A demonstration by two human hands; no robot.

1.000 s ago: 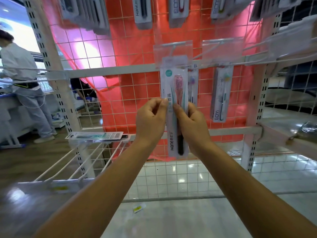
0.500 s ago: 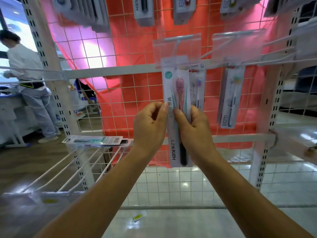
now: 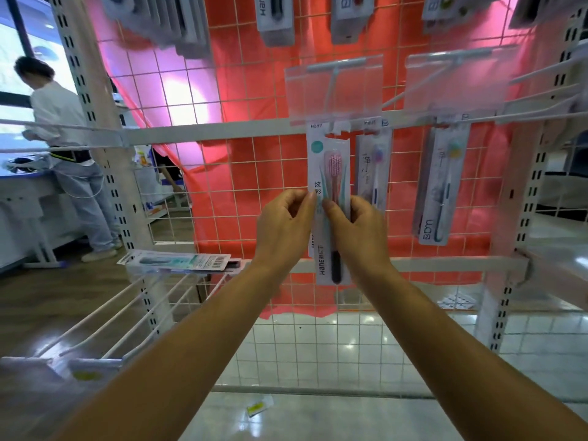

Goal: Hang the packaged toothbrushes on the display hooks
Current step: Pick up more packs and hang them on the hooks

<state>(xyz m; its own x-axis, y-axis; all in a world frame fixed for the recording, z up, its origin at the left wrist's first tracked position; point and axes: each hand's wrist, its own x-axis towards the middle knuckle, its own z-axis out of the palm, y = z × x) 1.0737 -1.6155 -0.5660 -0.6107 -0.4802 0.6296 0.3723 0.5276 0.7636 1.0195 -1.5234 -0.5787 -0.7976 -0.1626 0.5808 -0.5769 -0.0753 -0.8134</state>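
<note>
At the far left, a bystander [image 3: 68, 148] in a white top is seen from behind beside a counter, partly cut off by the frame edge and by a perforated white upright [image 3: 95, 148]. Below and to the right, a flat toothbrush pack [image 3: 175, 260] with a barcode is seen lying across white wire hooks [image 3: 121, 316]; its print is too blurred to be read. The left hand [image 3: 283, 227] is raised in front of the wire grid panel [image 3: 254, 173], with thumb and fingertips pinched narrowly on the left edge of the packaged toothbrush [image 3: 329, 173]; the remaining fingers are curled and hidden behind the hand. The pack is held upright at the centre, its top just under a clear label holder [image 3: 334, 87] on a display hook; whether the hang hole is on the hook cannot be told, since the holder blurs that spot. A pink brush head and the word "Hane" are visible; the middle of the pack is covered by both hands. The right hand [image 3: 359, 230] is closed on the right edge, thumb in front, fingers behind and unseen. Just beside it a purple-headed pack [image 3: 372, 167] is hung, and further right a "bdm" pack [image 3: 440, 183]. The packs along the top edge are cropped.
</note>
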